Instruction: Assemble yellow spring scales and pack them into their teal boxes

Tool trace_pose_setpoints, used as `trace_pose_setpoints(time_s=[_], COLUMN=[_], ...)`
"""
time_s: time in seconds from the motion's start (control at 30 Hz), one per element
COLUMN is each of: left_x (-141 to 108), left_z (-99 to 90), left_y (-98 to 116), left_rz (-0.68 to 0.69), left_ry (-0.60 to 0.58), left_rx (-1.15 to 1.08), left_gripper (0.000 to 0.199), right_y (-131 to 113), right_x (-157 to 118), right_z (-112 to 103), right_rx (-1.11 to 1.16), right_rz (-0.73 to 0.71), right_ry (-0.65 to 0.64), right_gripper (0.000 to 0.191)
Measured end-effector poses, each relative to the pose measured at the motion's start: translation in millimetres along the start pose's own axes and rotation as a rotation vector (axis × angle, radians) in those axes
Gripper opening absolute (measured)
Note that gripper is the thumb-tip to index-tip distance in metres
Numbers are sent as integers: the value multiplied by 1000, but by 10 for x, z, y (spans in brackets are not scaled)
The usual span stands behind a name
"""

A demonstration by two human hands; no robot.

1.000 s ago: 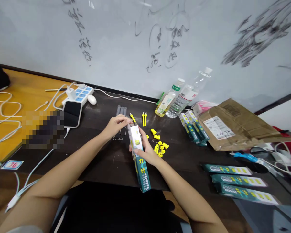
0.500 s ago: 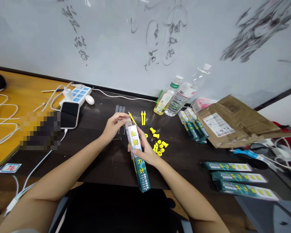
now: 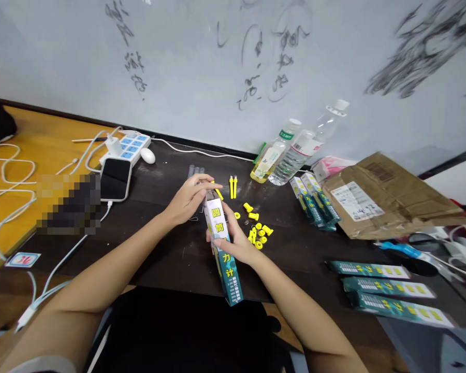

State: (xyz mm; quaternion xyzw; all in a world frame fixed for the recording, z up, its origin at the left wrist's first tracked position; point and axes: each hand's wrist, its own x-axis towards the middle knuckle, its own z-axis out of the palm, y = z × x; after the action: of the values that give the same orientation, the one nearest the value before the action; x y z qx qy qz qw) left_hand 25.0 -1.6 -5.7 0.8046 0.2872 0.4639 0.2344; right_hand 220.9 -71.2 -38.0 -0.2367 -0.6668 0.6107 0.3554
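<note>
My right hand (image 3: 238,241) is wrapped round the middle of a long white and green box (image 3: 219,225), which is tilted with its top end away from me. At that top end lies my left hand (image 3: 192,197), its fingers stretched across the end and touching it. Just beyond the box are two upright-looking yellow rods (image 3: 233,187) side by side, and part of another yellow piece (image 3: 218,192) behind my left fingers. Several small yellow parts (image 3: 258,235) lie to the right of my right hand. Clear tubes (image 3: 196,170) are partly hidden behind my left hand.
Two bottles (image 3: 291,160) lean near the whiteboard (image 3: 178,67). Right of them are two boxes (image 3: 314,199) and a brown parcel (image 3: 380,194). Three more boxes (image 3: 388,287) lie at the right. A phone (image 3: 115,178), power strip (image 3: 134,147) and cables are at the left.
My left fingers have moved over the box's top end and now stretch across it. My right hand keeps its hold. The view has shifted slightly.
</note>
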Motion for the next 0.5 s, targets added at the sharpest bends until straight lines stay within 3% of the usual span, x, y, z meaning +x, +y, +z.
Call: trace_pose_setpoints(time_s=[0.2, 0.37, 0.5], left_x=[-36, -32, -5], left_z=[113, 150, 132], left_y=[-9, 36, 5], left_rz=[-45, -215, -290], left_ry=[20, 83, 55], left_rx=[-106, -168, -169], left_gripper=[36, 27, 25], right_y=[-5, -3, -9], right_x=[19, 14, 9], right_z=[18, 2, 4], right_rx=[1, 5, 5], right_rz=[23, 3, -4], right_ry=[6, 44, 28], right_gripper=[93, 92, 89])
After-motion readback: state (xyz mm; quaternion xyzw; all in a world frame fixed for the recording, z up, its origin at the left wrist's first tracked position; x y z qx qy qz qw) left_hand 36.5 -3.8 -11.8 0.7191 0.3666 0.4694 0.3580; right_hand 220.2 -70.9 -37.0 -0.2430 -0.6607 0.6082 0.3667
